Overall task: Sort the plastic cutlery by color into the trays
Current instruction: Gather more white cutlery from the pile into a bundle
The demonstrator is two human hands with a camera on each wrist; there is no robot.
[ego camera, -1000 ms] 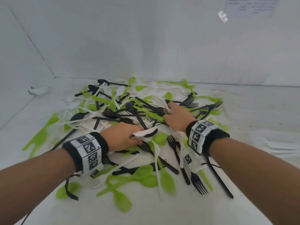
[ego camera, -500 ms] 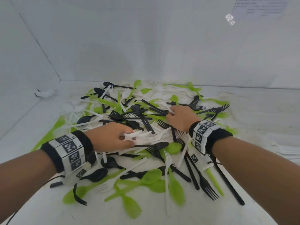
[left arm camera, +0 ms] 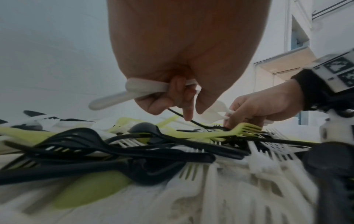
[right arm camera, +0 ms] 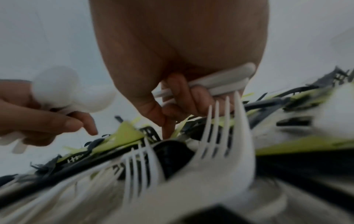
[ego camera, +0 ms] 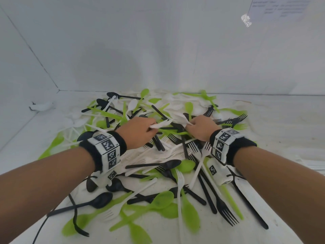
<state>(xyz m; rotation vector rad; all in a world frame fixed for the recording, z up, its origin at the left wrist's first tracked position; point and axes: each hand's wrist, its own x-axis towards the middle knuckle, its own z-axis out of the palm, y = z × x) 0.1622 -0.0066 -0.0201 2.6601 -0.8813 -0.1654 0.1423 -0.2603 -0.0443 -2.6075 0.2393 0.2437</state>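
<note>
A heap of black, green and white plastic cutlery point(ego camera: 158, 155) covers the white table in the head view. My left hand point(ego camera: 139, 131) is over the middle of the heap and grips white cutlery point(left arm camera: 134, 89), whose spoon end sticks out to the right point(ego camera: 161, 124). My right hand point(ego camera: 200, 127) is just to the right of it and holds white pieces point(right arm camera: 224, 81) in its curled fingers, a white spoon point(ego camera: 182, 118) poking out leftward. The index fingers point(left arm camera: 188, 112) of both hands point down at the pile. A green fork point(left arm camera: 220, 132) lies under the right hand.
White walls close the table at the back and left. A small white object point(ego camera: 42, 106) lies at the far left corner. Flat white items point(ego camera: 313, 161) lie at the right edge. A paper sheet point(ego camera: 281, 7) is taped to the wall. No tray shows.
Both hands have moved further back over the pile and closer together. The left hand has lifted with its white pieces.
</note>
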